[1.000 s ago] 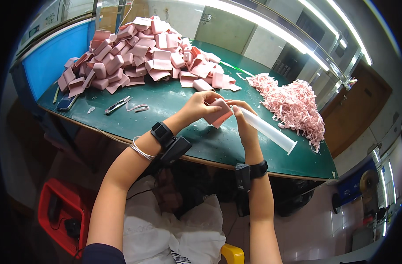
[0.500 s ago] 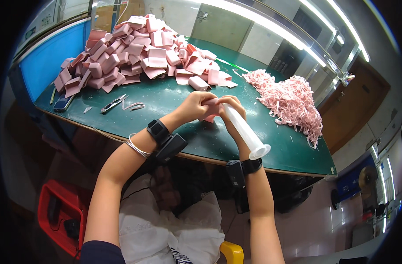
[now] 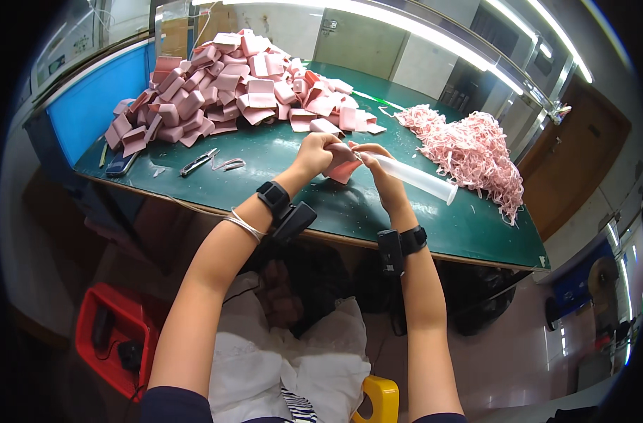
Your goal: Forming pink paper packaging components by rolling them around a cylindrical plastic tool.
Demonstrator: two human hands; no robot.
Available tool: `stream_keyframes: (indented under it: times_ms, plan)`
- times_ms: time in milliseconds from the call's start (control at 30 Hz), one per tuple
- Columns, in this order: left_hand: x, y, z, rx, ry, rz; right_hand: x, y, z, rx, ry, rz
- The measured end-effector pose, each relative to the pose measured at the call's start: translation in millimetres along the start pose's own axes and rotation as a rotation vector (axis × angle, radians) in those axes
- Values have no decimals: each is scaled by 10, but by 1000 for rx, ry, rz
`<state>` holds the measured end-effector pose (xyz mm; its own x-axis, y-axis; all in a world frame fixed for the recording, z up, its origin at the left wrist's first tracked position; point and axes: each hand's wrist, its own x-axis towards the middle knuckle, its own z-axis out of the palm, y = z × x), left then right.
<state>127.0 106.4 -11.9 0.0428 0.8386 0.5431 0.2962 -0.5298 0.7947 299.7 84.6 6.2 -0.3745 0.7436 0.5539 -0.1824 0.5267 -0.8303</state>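
Note:
Above the green table, my left hand is closed around a small pink case, whose flap hangs below the fingers. My right hand grips a translucent white plastic syringe. Its narrow end meets the case between my two hands, and its wide flanged end points right. Fingers hide the exact spot where tip and case meet. Beyond my hands, a large pile of similar pink cases covers the back left of the table.
A heap of thin pink strips lies at the right. Small snips, a loose pink strip and a phone lie front left. A red crate and yellow stool stand below the table.
The syringe has swung from slanting down toward me to pointing right, nearly level. More of the pink case and its flap now shows beneath my left hand.

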Motion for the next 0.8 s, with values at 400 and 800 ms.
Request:
stream_keyframes:
  times_ms: [400,800]
  plan:
    - [-374,82,-903,-307,149,-444,9,61,-204,363,291,-32]
    - [-2005,614,-698,54,-879,-258,56,237,-328,-22,216,-84]
